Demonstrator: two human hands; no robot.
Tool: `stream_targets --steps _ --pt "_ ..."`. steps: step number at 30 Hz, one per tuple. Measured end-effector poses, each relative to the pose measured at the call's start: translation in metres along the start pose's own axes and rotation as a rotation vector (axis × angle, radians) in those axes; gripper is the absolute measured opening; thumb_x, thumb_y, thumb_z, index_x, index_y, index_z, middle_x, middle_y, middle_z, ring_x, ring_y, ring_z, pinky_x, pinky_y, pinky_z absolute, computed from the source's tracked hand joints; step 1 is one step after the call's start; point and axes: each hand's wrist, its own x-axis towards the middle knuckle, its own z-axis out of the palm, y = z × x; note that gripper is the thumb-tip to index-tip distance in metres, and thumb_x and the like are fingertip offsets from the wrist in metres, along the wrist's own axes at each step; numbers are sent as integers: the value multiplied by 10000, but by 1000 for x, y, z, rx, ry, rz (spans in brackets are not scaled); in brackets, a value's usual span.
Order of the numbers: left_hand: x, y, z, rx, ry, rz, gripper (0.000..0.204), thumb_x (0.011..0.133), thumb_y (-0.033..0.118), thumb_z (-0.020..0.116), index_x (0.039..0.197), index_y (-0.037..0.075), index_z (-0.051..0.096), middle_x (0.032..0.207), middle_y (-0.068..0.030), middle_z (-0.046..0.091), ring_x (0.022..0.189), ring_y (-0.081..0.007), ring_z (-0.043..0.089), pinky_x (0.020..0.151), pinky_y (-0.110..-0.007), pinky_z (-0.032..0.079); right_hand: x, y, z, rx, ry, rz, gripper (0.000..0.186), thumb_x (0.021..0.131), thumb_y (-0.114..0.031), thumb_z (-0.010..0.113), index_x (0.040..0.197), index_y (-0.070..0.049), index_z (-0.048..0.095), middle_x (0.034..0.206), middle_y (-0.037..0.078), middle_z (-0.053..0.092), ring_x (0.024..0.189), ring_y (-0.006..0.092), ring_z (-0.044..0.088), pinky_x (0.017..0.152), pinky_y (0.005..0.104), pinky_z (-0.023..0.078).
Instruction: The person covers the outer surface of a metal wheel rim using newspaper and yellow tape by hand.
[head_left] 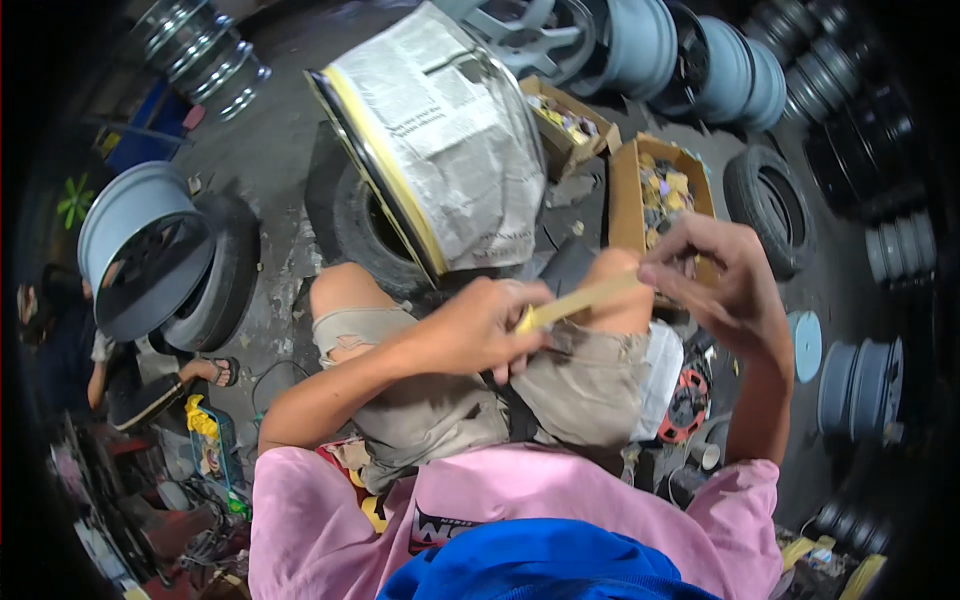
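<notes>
A strip of yellow masking tape (pixel 588 299) stretches between my two hands, above my lap. My left hand (pixel 478 328) is closed around its yellow end; whether a roll sits in the palm is hidden by the fingers. The other end is pinched between thumb and fingers of my right hand (pixel 722 275), raised higher and to the right. Beyond my knees, a wheel rim wrapped in newspaper (pixel 440 130) leans tilted on a black tyre (pixel 355 215). Yellow tape runs along the rim's near left edge, beside its dark lip. Neither hand touches the wheel.
Two cardboard boxes of small scraps (pixel 627 195) stand right of the wrapped wheel. Grey rims (pixel 640 45) line the back. A rim (pixel 140 215) leans on a tyre at left, near another person's sandalled foot (pixel 222 372). A red reel (pixel 686 405) lies by my right thigh.
</notes>
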Motion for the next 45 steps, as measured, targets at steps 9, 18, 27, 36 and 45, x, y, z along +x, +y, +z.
stream_targets --steps 9,18,27,36,45 --pt "-43 -20 -5 -340 42 119 273 1072 275 585 1070 12 655 700 -34 676 482 -68 599 431 -192 418 14 -14 7 185 -21 12 182 776 -73 888 796 -27 713 727 0 655 646 62 554 595 231 425" --pt "-88 -50 -24 361 -647 222 203 1007 190 616 1010 16 720 895 -115 740 754 -204 691 697 -367 532 101 -27 -49 -45 450 -71 104 898 -39 762 848 22 694 791 17 692 724 45 567 677 245 467" --pt "-102 49 -200 130 822 480 475 995 303 678 1352 11 567 1045 -98 735 805 -84 660 636 -232 506 250 -82 13 56 -203 -385 269 899 -256 816 917 -18 690 811 -10 660 753 41 602 706 212 492" --pt "-57 84 -288 117 845 544 719 891 482 789 1373 -4 569 888 -11 665 756 -43 581 648 -212 445 376 -116 68 -107 -123 -620 271 883 -237 829 856 -44 642 781 2 651 739 60 610 710 230 497" --pt "-24 68 -384 196 945 431 528 871 293 758 1333 64 644 858 -19 700 725 -46 556 579 -248 449 436 -110 122 -131 227 -549 353 674 -181 907 790 -18 616 689 77 644 646 157 611 624 304 505"
